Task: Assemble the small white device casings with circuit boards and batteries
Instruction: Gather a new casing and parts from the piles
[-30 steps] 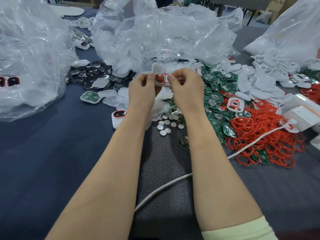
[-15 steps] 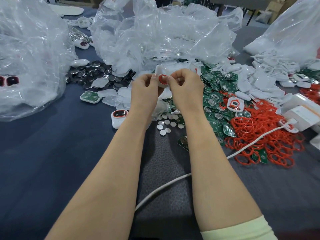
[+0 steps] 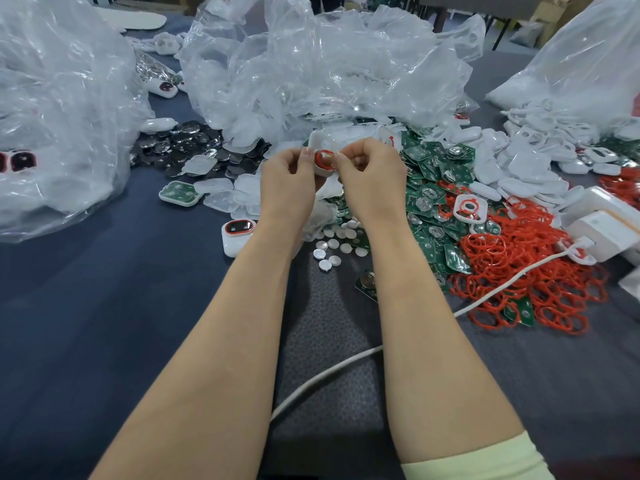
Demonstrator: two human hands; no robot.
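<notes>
Along the left edge of the desk (image 3: 86,306), a large clear plastic bag (image 3: 59,109), slumped, packed with pale parts too blurred to name, two dark red-faced units (image 3: 19,161) pressed against its near wall. At the far middle, a second clear bag (image 3: 329,64), crumpled, white shells showing at its mouth. In the far right corner, a third bag (image 3: 581,64), full of white parts, more of them loose just in front.

Toward the right edge, a heap of red rings (image 3: 526,271), touching a spread of green circuit boards (image 3: 433,188) on its left. Beyond those, loose white casing halves (image 3: 519,168). Left of the middle bag's mouth, a dark pile of coin batteries (image 3: 183,147).

At the right edge, a white box (image 3: 602,233), with a white cable (image 3: 329,375) running toward the near edge.

Over the desk's middle, left hand (image 3: 287,181) and right hand (image 3: 372,178) raised side by side, fingers curled, both pinching one small white casing (image 3: 323,161) between them, off the desk, a red ring on its face.

Below the hands, small white discs (image 3: 336,242); to their left, a closed white unit (image 3: 237,232).
</notes>
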